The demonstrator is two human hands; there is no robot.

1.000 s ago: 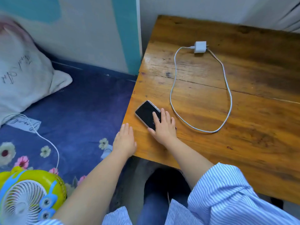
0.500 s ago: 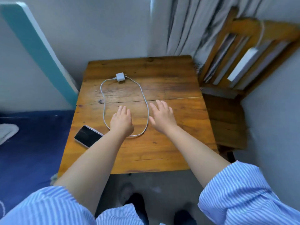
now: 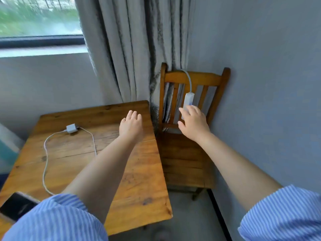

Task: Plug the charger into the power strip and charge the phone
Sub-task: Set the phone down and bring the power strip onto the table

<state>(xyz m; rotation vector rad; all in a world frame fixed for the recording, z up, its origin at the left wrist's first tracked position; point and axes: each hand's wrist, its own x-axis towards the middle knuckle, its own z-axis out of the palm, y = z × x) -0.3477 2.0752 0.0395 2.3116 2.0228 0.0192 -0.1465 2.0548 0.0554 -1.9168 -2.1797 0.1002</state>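
A white power strip (image 3: 188, 100) hangs by its cord against the back slats of a wooden chair (image 3: 187, 159). My right hand (image 3: 193, 124) reaches over the chair seat, fingers spread, its fingertips at the strip's lower end. My left hand (image 3: 131, 125) hovers open above the far right part of the wooden table (image 3: 139, 180). The white charger plug (image 3: 71, 128) lies on the table's far left, and its white cable (image 3: 45, 164) loops toward me. The black phone (image 3: 16, 206) rests at the table's near left corner, partly hidden by my sleeve.
Grey curtains (image 3: 132, 49) hang behind the table and chair. A window (image 3: 38, 20) is at the upper left. The grey wall (image 3: 269, 84) runs close along the chair's right side. Bare floor shows below the table's near edge.
My view has swung right and up, from the table to the chair. Both hands left the table's middle; my right hand has moved out to the power strip, my left toward the table's far right.
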